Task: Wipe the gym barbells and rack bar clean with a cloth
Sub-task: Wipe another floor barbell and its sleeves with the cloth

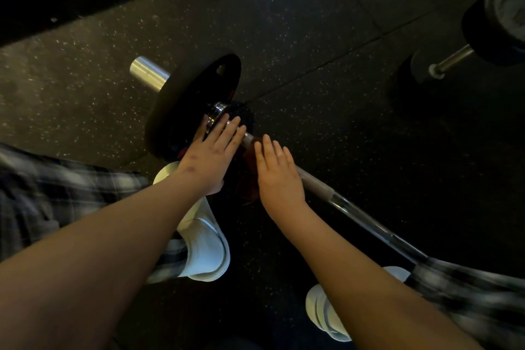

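A bar (355, 213) is seen lying across a black rubber floor (284, 23) flecked with pale specks. Its shaft is a slim grey metal rod, dull near the hands and glossier lower down. A round, matte black plate (181, 105) with a cut-out grip hole is carried at the far end, and beyond it a smooth, brushed-silver cylindrical sleeve (149, 72) sticks out. A ringed chrome collar (217, 111) is set against the plate's inner face.

A dark red, soft, crumpled cloth (250, 176) is draped on the shaft just inside the collar. Most of it is lost in shadow between the hands, and its edges cannot be traced. The near end of the bar is cut off behind blurred plaid trousers (56, 193) at the lower right. Two white shoes (204, 241) are partly covered by the forearms. At the upper right a dumbbell (497, 25) with a steel handle is blurred and cropped by the frame.

The left hand (211, 150) is held flat, fingers straight and close together, with the fingertips laid over the collar and shaft. The right hand (277, 173) is likewise flat, fingers straight and together, spread over the cloth and shaft. Nothing is gripped by either hand. Whether the palms are pressed down cannot be told.
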